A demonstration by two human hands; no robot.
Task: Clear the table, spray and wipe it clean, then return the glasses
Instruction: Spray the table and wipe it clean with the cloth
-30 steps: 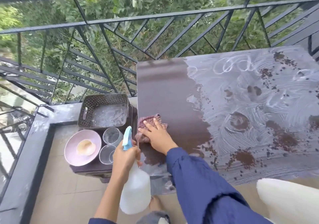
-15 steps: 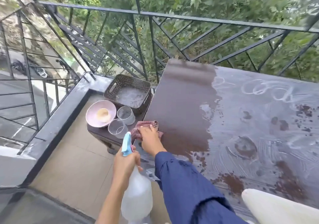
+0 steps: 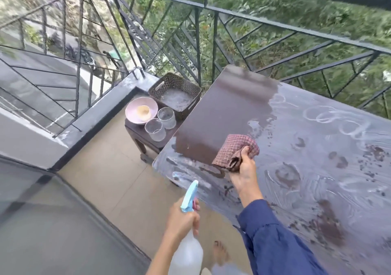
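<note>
the right hand [image 3: 243,170] gripped a bunched checked cloth [image 3: 233,147] over the soapy table [image 3: 222,109]. the left hand [image 3: 182,219] clasped a spray bottle [image 3: 186,255] by its neck. on a low stool [image 3: 137,136] beside the table stood two empty glasses [image 3: 155,129], a pink bowl [image 3: 132,107] holding something tan, and a dark basket [image 3: 169,83].

Black railing [image 3: 249,17], tiled floor [image 3: 110,169], perhaps trees [image 3: 296,6] beyond.
</note>
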